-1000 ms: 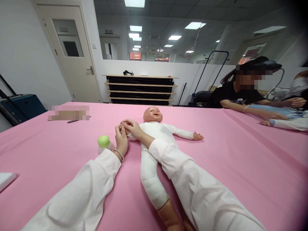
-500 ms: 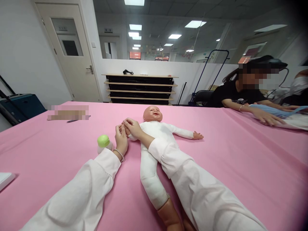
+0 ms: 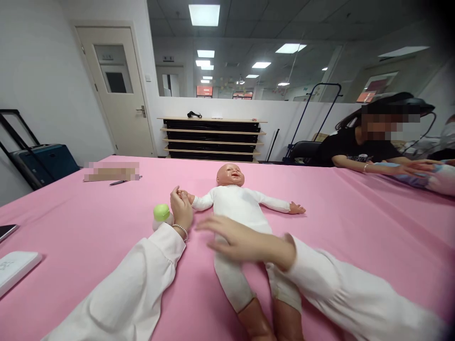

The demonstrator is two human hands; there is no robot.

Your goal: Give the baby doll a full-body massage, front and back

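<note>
A baby doll (image 3: 239,203) with a white cloth body lies on its back on the pink-covered table (image 3: 117,227), head at the far end and arms spread. My left hand (image 3: 182,209) is closed around the doll's hand on the left side. Over the doll's lower body hovers my right hand (image 3: 239,239), slightly blurred, its fingers apart and nothing in it. I cannot tell whether it touches the doll. Just left of my left wrist stands a small container with a green lid (image 3: 161,212), partly hidden by my sleeve.
On the left lie a white box-shaped device (image 3: 19,270) and the edge of a phone (image 3: 7,231). A pen (image 3: 119,182) rests near the far left edge beside a blurred-out item (image 3: 112,173). Another person's arm (image 3: 386,168) reaches over colourful cloth at right.
My right hand has left the doll's hand and moved right and nearer to me, opening. My left hand keeps its hold there. The whole view has shifted slightly.
</note>
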